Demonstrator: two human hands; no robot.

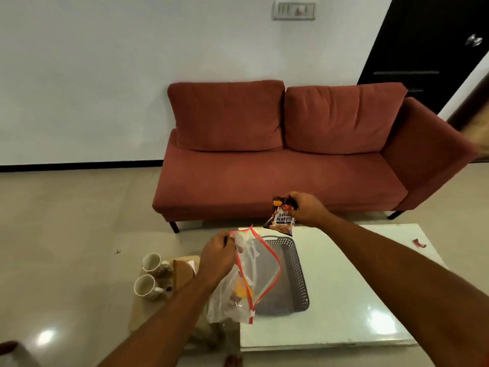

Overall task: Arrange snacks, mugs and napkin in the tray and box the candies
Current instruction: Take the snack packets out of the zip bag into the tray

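My left hand [217, 256] grips the open rim of a clear zip bag [247, 276] with a red seal strip; some yellow and brown snack items lie in its bottom. My right hand [307, 209] holds a dark packet of peanuts [281, 218] by its top, in the air above the far edge of the white table. A grey perforated tray [295, 274] sits on the table, partly hidden behind the bag. Two white mugs [151, 261] [145, 286] lie on their sides on a low wooden surface to the left, beside a brown box [182, 271].
The white table [357, 287] stretches to the right, with a small red scrap [419, 243] near its far right corner. A red sofa [277, 160] stands behind it. Tiled floor lies to the left.
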